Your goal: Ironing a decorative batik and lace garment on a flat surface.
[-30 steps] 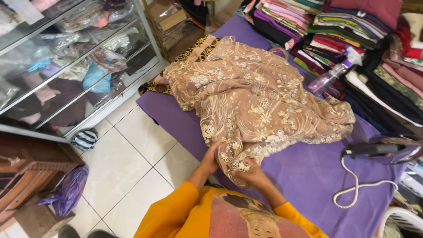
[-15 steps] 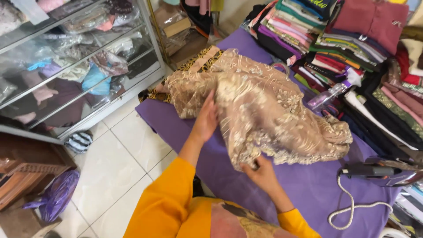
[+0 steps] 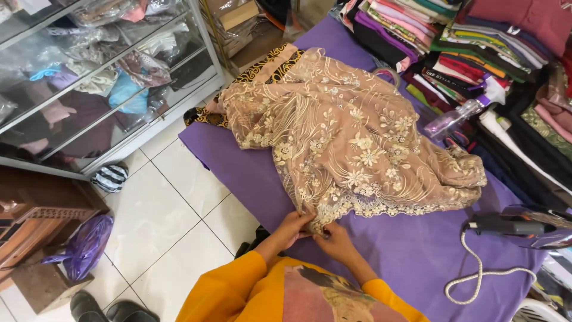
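Lace hem is being pinched by the left hand [image 3: 293, 225] and right hand [image 3: 335, 237] at the near edge of the beige embroidered fabric [image 3: 351, 143], spreading across the purple board [image 3: 417, 250]; pulling evenly is keeping it flat.

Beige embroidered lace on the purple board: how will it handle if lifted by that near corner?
The lace fabric will probably be floppy: it lies in soft folds and bunches where both hands, left hand and right hand, pinch its edge. It is likely light, since the net looks sheer. The raised embroidery may snag, and the smooth purple cover may let it slide.
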